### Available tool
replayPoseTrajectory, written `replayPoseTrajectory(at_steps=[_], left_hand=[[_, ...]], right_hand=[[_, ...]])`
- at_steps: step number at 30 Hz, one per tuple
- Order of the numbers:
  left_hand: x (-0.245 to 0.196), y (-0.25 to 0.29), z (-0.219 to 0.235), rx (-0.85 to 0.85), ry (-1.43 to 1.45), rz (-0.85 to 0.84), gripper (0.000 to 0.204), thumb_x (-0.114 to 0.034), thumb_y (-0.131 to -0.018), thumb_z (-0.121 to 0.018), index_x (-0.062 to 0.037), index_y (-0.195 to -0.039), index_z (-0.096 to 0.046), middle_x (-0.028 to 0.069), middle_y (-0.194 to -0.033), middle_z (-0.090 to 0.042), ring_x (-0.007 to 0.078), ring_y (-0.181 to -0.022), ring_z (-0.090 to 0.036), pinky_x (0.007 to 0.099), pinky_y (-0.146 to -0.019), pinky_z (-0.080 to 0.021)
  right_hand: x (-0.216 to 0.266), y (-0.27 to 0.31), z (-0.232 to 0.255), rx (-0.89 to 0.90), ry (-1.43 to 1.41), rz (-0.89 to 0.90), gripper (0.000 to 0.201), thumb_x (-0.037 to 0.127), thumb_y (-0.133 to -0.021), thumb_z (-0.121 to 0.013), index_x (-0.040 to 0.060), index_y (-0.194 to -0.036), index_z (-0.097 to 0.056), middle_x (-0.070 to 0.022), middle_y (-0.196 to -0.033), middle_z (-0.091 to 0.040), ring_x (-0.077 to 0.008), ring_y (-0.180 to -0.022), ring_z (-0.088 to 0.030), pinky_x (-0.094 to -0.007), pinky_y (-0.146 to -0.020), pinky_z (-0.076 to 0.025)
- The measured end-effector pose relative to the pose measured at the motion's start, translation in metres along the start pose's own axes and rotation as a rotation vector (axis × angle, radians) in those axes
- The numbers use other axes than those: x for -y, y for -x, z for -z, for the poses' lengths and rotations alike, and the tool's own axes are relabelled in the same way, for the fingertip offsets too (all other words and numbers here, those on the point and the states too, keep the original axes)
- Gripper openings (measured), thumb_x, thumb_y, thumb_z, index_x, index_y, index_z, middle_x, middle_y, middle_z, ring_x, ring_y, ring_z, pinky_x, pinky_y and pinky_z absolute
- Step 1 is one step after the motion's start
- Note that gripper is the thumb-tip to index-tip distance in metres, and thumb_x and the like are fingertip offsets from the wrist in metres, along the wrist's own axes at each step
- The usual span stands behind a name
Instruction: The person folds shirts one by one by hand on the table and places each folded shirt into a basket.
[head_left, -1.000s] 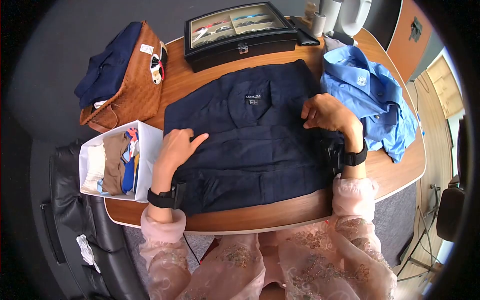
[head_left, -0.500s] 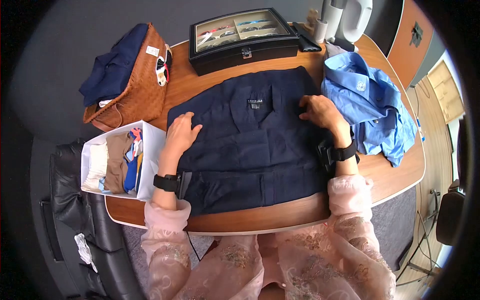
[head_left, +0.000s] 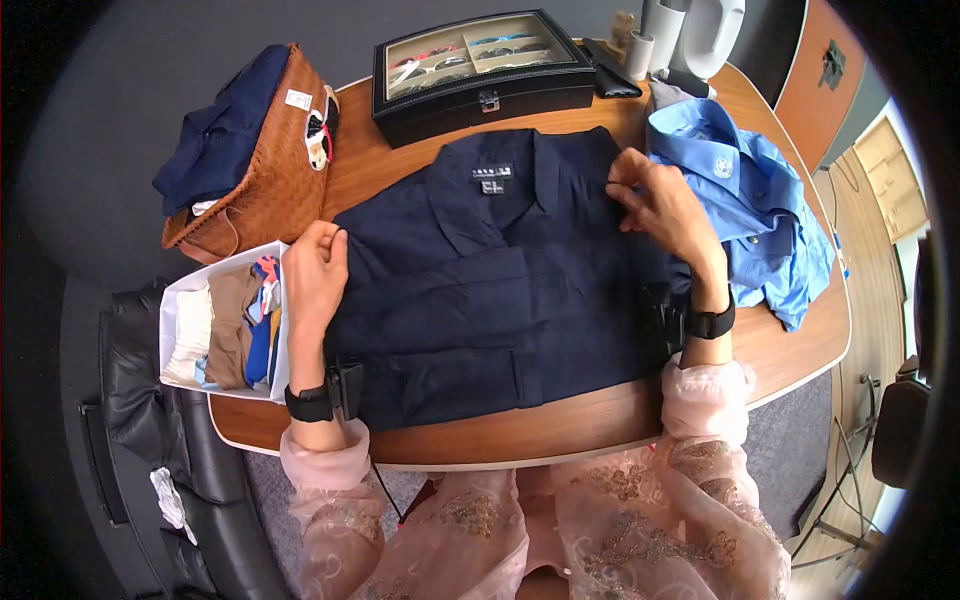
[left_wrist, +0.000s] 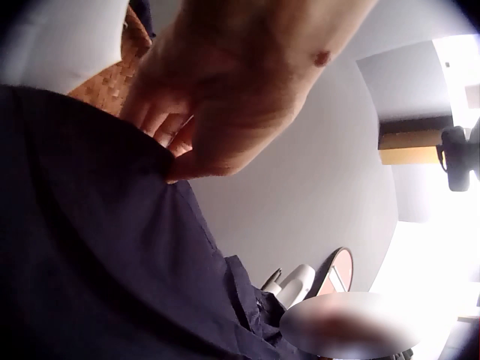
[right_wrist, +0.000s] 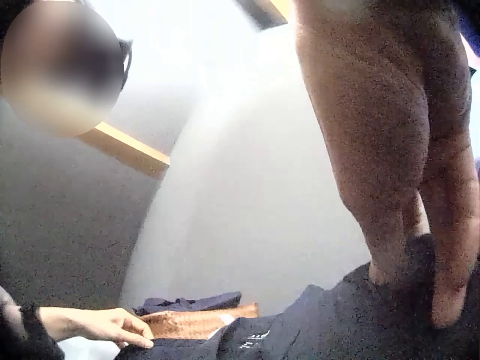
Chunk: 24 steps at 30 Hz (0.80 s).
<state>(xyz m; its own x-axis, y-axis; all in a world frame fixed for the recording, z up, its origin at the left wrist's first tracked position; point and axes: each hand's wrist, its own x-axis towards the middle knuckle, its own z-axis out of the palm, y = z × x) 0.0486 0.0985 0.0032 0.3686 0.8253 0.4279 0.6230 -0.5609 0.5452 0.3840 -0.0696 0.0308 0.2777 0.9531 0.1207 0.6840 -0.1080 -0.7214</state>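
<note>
A dark navy collared shirt [head_left: 450,290] lies front up on the table, its collar and neck label toward the far side. At its left shoulder edge my left hand [head_left: 316,275] pinches the cloth between thumb and fingers. The left wrist view shows the navy cloth [left_wrist: 97,217] drawn up to those fingertips. My right hand [head_left: 665,205] pinches the shirt by the opposite shoulder, thumb and fingers closed on the fabric. In the right wrist view, fingers [right_wrist: 454,277] of that hand press into the dark cloth.
A light blue shirt [head_left: 760,210] lies heaped at the right. Behind stands a black glasses case [head_left: 480,105]. On the left are a woven basket [head_left: 275,190] with navy clothing and a white box [head_left: 285,350] of folded clothes. The wooden table's front edge [head_left: 520,440] is near me.
My left hand has moved outward to the left and taken hold of the shirt's shoulder edge. The collar has shifted left and away from me. My right hand has moved slightly farther out.
</note>
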Motion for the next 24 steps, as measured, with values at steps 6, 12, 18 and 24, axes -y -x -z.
replayPoseTrajectory(at_steps=[6,12,18,24], left_hand=[[-0.002,-0.012,0.012,-0.226,-0.016,0.070,0.012,-0.010,-0.083,-0.059,0.0017,-0.083,-0.058,0.0154,-0.066,-0.060,0.0209,-0.055,-0.058,0.0324,-0.054,-0.044],[0.016,-0.005,-0.024,0.045,-0.339,0.034,0.043,-0.009,-0.082,-0.057,0.0029,-0.121,-0.045,0.0208,-0.125,-0.046,0.0400,-0.114,-0.043,0.0414,-0.097,-0.036],[-0.014,0.032,-0.048,0.616,-0.359,-0.068,0.054,-0.041,-0.088,-0.051,-0.0167,-0.135,-0.039,0.0156,-0.144,-0.026,0.0364,-0.134,-0.019,0.0625,-0.103,-0.018],[-0.022,0.036,-0.045,0.697,-0.388,0.077,0.068,-0.050,-0.084,-0.055,-0.0135,-0.138,-0.035,0.0169,-0.146,-0.022,0.0350,-0.136,-0.015,0.0582,-0.105,-0.017]], right_hand=[[0.009,-0.012,-0.016,-0.304,-0.283,0.089,0.018,0.005,-0.084,-0.059,-0.0010,-0.099,-0.052,-0.0143,-0.087,-0.063,-0.0205,-0.070,-0.065,-0.0299,-0.061,-0.051],[-0.015,-0.014,-0.033,-0.186,0.075,0.263,0.058,0.011,-0.079,-0.065,0.0098,-0.131,-0.039,-0.0199,-0.129,-0.044,-0.0353,-0.116,-0.047,-0.0384,-0.094,-0.041],[-0.029,-0.010,-0.037,0.122,0.283,0.245,0.056,0.022,-0.078,-0.066,0.0095,-0.129,-0.045,-0.0196,-0.135,-0.039,-0.0346,-0.122,-0.041,-0.0383,-0.100,-0.037],[-0.036,-0.011,-0.054,0.336,0.488,0.117,0.067,0.023,-0.070,-0.073,0.0105,-0.129,-0.046,-0.0139,-0.133,-0.043,-0.0304,-0.122,-0.042,-0.0363,-0.101,-0.037]])
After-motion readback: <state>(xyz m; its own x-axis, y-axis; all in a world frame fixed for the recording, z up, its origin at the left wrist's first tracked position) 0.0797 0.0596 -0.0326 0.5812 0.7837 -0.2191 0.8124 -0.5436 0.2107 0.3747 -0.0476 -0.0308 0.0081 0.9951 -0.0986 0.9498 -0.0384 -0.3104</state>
